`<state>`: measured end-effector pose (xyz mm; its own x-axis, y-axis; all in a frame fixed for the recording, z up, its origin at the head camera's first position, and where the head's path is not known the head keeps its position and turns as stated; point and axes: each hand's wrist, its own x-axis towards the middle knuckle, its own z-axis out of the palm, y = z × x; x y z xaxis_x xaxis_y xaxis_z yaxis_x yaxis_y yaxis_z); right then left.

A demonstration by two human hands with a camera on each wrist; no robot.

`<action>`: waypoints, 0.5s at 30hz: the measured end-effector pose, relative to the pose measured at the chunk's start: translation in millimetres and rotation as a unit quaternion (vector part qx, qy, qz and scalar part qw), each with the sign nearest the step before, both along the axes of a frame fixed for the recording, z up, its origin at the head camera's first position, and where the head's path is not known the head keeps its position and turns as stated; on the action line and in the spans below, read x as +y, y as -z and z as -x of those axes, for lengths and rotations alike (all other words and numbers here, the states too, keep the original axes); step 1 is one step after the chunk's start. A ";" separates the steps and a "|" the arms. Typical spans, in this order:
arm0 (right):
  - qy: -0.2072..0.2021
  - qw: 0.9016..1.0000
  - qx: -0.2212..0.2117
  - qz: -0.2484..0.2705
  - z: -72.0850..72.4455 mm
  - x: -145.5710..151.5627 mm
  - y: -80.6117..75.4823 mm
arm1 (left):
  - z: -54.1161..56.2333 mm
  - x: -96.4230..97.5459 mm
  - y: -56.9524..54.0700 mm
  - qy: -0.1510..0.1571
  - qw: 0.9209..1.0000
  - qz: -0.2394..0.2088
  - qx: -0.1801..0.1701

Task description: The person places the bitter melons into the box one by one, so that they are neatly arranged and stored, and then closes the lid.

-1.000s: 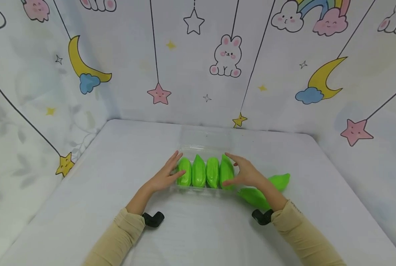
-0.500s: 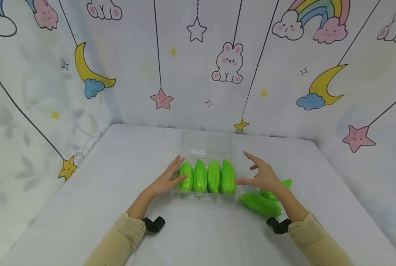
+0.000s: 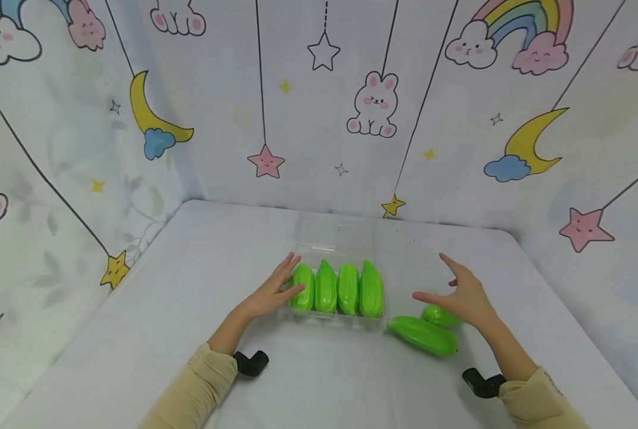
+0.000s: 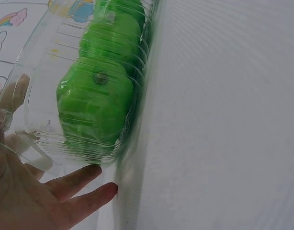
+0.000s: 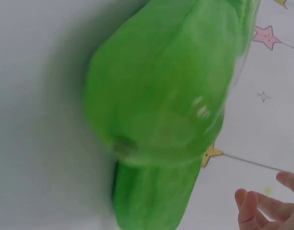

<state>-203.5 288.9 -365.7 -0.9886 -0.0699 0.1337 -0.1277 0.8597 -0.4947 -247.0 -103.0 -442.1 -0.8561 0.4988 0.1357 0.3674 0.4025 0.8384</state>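
Several glossy green, long tapered vegetable-like pieces [image 3: 326, 289] stand side by side in a clear plastic box [image 3: 340, 316]; their exact kind is unclear. My left hand [image 3: 267, 295] is at the box's left end, fingers spread and fairly straight, the thumb in front of the leftmost piece. Through the clear wall, the left wrist view shows the end piece [image 4: 94, 105] close to my fingers [image 4: 80, 182]. My right hand [image 3: 466, 298], thumb and fingers spread apart with nothing between them, hovers right of the box over a loose green piece [image 3: 439, 316] it partly hides. Nearer lies another loose piece [image 3: 425, 336].
The box's clear lid [image 3: 335, 233] lies folded back behind it on the white table [image 3: 319, 381]. A patterned cloth wall [image 3: 308, 131] rises behind and to both sides. Black wrist devices [image 3: 251, 363] sit at both sleeve cuffs.
My right hand has left the rightmost piece in the box and moved right, above the loose pieces. My left hand stays at the box. The head view has shifted slightly.
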 end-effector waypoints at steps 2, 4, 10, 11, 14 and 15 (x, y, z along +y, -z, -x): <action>0.010 1.000 0.005 -0.003 -1.8 6.7 1.0 | 0.4 0.3 -0.2 -0.001 1.000 0.003 0.005; 0.021 1.000 0.006 -0.006 -3.6 13.0 2.2 | 0.8 0.4 -0.4 -0.001 1.000 0.003 0.007; 0.040 0.999 -0.006 -0.007 -7.5 27.5 4.4 | 0.4 1.1 -1.6 0.001 1.000 0.004 0.003; 0.041 0.999 -0.006 -0.008 -8.1 29.0 4.6 | 0.4 1.2 -1.7 0.000 1.000 0.004 0.004; 0.044 0.999 -0.001 -0.014 -10.0 32.8 5.1 | -0.1 1.5 -2.3 0.001 1.000 -0.001 0.005; 0.045 0.999 0.001 -0.016 -10.7 33.8 5.4 | -0.3 1.7 -2.5 0.001 1.000 -0.003 0.007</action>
